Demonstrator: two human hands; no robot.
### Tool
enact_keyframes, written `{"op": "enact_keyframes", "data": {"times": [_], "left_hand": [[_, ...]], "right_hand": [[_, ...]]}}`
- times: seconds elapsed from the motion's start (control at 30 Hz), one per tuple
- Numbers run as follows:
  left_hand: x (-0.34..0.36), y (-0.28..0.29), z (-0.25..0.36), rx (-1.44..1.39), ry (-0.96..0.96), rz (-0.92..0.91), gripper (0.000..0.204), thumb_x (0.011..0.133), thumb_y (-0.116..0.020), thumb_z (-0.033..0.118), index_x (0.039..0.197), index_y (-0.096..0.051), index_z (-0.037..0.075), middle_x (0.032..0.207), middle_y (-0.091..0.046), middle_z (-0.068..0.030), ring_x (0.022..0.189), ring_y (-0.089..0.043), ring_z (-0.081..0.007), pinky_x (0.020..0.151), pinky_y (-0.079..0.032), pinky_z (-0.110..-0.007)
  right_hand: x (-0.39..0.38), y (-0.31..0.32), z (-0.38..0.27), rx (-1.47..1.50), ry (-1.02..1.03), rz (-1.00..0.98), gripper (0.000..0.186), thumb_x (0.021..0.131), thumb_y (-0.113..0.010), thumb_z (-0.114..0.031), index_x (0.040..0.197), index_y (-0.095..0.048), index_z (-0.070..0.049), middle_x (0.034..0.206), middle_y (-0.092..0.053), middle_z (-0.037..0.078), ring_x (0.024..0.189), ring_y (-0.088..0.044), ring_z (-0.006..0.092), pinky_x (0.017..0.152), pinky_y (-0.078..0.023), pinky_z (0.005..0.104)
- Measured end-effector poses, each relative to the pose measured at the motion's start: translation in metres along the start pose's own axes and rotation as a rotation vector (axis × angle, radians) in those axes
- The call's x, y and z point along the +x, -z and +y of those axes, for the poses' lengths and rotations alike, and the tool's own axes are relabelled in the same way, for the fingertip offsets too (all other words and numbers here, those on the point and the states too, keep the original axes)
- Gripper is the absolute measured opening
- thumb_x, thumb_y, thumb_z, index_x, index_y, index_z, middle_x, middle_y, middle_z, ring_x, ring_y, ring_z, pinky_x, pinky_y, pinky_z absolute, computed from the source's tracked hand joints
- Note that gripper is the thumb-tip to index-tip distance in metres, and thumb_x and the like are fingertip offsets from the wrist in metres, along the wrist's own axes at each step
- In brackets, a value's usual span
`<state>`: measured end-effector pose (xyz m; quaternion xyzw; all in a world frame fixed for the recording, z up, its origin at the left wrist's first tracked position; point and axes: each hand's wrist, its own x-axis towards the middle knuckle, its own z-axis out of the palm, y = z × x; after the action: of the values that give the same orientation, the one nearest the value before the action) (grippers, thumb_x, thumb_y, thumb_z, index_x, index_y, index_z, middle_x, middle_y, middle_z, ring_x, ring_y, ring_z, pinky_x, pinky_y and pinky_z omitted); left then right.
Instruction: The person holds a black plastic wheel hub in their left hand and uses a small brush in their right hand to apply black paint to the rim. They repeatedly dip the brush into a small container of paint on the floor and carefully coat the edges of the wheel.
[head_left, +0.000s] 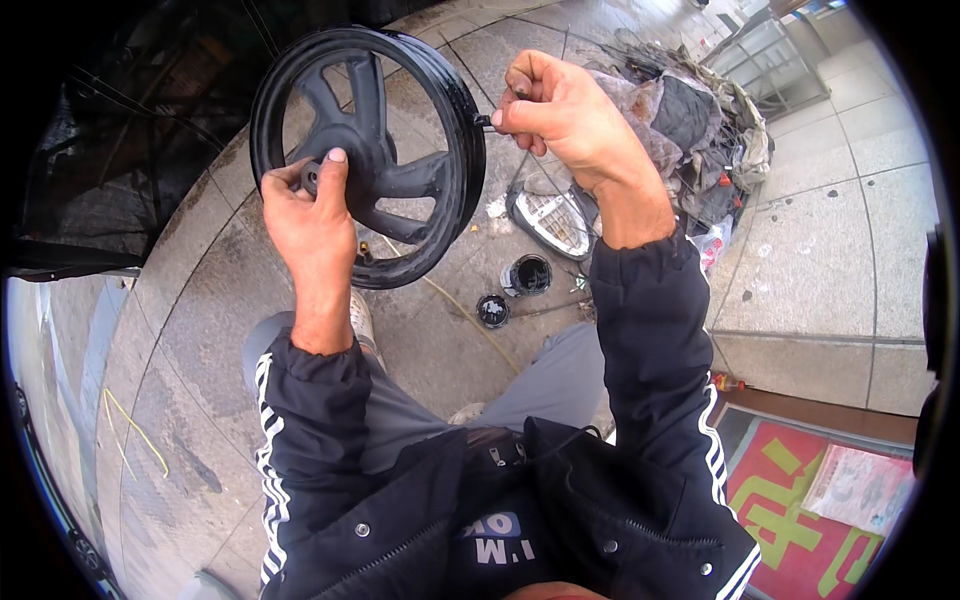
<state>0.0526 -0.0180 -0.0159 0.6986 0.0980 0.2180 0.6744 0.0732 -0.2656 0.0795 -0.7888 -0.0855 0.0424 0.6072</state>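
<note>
The left hand grasps the wheel by its hub; the right hand pinches a likely brush at the rim. The rim already looks glossy black, spokes duller; what remains, I cannot tell. Below the fingers stand two pots.

The head camera is looking steeply down from the wearer's head, facing forward past the jacket; the left hand and right hand are showing close up, while the paved ground is curving away farther below.
</note>
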Motion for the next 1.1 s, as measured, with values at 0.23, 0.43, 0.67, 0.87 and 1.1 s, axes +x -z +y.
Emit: {"op": "enact_keyframes", "data": {"times": [0.23,0.43,0.67,0.87,1.1], "left_hand": [[0.006,0.000,-0.008,0.019,-0.042,0.011,0.042,0.095,-0.078,0.025,0.109,-0.055,-0.008,0.068,-0.054,0.0047,0.058,-0.043,-0.0014,0.052,-0.032,-0.018],[0.009,0.002,-0.015,-0.038,-0.043,0.002,0.042,0.095,-0.079,0.024,0.110,-0.055,-0.007,0.066,-0.052,0.0059,0.055,-0.041,-0.0013,0.049,-0.030,-0.019],[0.013,0.002,-0.014,-0.023,-0.026,0.023,0.042,0.094,-0.080,0.025,0.109,-0.056,-0.006,0.066,-0.051,0.0061,0.056,-0.041,-0.0015,0.050,-0.031,-0.020],[0.005,0.003,0.000,0.027,-0.059,-0.001,0.041,0.094,-0.079,0.026,0.108,-0.057,-0.006,0.067,-0.051,0.0064,0.058,-0.041,-0.0014,0.053,-0.031,-0.020],[-0.002,0.005,0.008,0.134,-0.149,-0.020,0.039,0.094,-0.079,0.026,0.108,-0.059,-0.004,0.065,-0.051,0.0064,0.059,-0.041,-0.0011,0.054,-0.030,-0.020]], "right_hand": [[-0.015,-0.007,-0.002,0.017,-0.037,0.009,0.019,0.079,-0.069,0.001,0.085,-0.051,-0.003,0.076,-0.051,-0.001,0.065,-0.050,0.0073,0.056,-0.041,0.0260],[-0.027,-0.013,0.011,0.095,-0.072,0.002,0.019,0.080,-0.068,0.002,0.086,-0.050,-0.003,0.077,-0.052,-0.001,0.067,-0.049,0.0077,0.056,-0.041,0.0266],[-0.053,-0.030,0.044,0.196,-0.171,-0.133,0.025,0.081,-0.068,0.005,0.087,-0.047,-0.007,0.078,-0.059,0.002,0.066,-0.052,0.0073,0.056,-0.041,0.0249],[-0.025,0.005,-0.005,0.177,0.026,0.126,0.024,0.081,-0.071,0.001,0.087,-0.049,-0.007,0.077,-0.062,0.004,0.061,-0.054,0.0085,0.052,-0.042,0.0243],[0.011,0.004,-0.033,-0.062,0.040,0.057,0.027,0.083,-0.071,-0.003,0.082,-0.045,-0.012,0.078,-0.062,0.001,0.062,-0.054,0.0075,0.054,-0.041,0.0231]]}}
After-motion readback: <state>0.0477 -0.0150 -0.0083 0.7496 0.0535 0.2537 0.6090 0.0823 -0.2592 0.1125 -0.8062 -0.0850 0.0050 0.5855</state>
